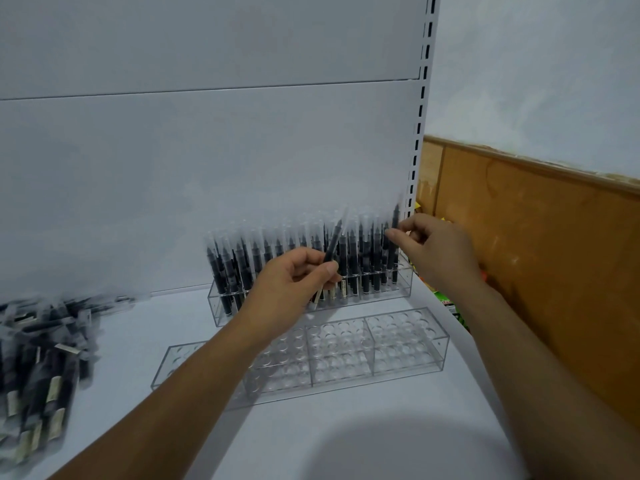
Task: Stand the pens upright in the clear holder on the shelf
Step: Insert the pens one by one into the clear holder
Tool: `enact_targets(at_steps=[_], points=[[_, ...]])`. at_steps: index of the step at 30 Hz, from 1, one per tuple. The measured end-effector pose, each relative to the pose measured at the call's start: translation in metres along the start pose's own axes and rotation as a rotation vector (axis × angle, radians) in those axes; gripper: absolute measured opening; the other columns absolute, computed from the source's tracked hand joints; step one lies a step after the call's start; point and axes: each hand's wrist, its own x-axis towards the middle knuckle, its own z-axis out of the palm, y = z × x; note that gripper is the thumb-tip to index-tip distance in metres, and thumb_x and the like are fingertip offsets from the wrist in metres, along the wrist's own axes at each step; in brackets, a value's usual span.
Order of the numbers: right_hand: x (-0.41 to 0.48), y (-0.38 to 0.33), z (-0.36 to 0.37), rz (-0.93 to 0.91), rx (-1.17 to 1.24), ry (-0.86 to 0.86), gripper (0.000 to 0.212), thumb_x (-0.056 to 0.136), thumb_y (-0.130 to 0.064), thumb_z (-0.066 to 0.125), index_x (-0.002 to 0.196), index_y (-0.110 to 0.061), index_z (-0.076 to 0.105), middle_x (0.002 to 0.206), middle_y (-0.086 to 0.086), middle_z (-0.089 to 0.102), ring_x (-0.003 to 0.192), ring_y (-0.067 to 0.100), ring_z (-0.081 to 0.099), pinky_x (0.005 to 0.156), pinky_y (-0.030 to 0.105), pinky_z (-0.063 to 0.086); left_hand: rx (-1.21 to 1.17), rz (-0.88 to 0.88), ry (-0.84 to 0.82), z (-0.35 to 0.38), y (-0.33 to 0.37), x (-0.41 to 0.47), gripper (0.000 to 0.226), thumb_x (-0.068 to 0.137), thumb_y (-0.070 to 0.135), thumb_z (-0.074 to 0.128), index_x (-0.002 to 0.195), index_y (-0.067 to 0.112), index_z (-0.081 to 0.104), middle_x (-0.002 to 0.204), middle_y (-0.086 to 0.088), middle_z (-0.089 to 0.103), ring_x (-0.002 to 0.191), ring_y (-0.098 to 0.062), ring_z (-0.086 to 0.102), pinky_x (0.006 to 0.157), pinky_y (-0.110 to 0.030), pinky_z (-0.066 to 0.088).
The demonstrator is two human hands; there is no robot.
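A loose pen (333, 247), tilted, was pinched between the thumb and curled fingers of the left hand (294, 282), just above the crowded rear holder (221, 306) on the shelf (311, 445). The end pen (394, 223) appeared nipped by the right hand (436, 252). The loose pen would best be straightened over a free hole, then lowered gently. An empty holder (408, 348) stood in front.

Wooden wall panel (536, 258), colourful packets (448, 303)

Labels on the loose pens (45, 368) blur beyond reading.
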Motion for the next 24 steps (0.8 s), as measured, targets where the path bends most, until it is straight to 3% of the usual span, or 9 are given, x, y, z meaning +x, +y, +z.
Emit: enact_targets(at_steps=[13,18,21,24], points=[[-0.005,0.003,0.001,0.046,-0.169,-0.187,0.022,0.088,-0.044,0.066,0.092,-0.023,0.071,0.070,-0.012,0.056,0.065,0.007,0.049,0.062,0.031,0.046,0.010,0.017,-0.011,0.000,0.001,-0.001,0.013,0.092,0.026,0.061,0.100,0.018,0.068,0.089,0.006,0.075,0.085,-0.005,0.069,0.072,-0.012,0.051],[-0.010,-0.004,-0.009,0.037,-0.273,-0.165,0.024,0.087,-0.051,0.063,0.087,-0.028,0.069,0.075,-0.012,0.058,0.075,0.011,0.054,0.063,0.029,0.046,0.013,0.006,-0.020,0.000,0.001,-0.001,0.013,0.092,0.026,0.062,0.100,0.018,0.068,0.089,0.006,0.075,0.085,-0.005,0.069,0.073,-0.013,0.050],[-0.015,-0.014,-0.012,-0.008,-0.101,-0.093,0.024,0.086,-0.048,0.066,0.079,-0.025,0.070,0.061,-0.011,0.054,0.062,0.008,0.050,0.058,0.028,0.040,0.013,0.006,-0.024,0.000,0.002,-0.002,0.013,0.091,0.026,0.062,0.100,0.017,0.068,0.089,0.004,0.075,0.084,-0.007,0.069,0.077,-0.016,0.050],[-0.021,-0.029,-0.007,-0.038,0.219,-0.234,0.017,0.083,-0.044,0.069,0.080,-0.027,0.073,0.058,0.001,0.057,0.055,0.008,0.049,0.055,0.023,0.044,0.039,0.011,-0.032,0.000,0.002,-0.002,0.013,0.091,0.026,0.063,0.098,0.018,0.068,0.087,0.004,0.075,0.082,-0.008,0.070,0.080,-0.023,0.052]])
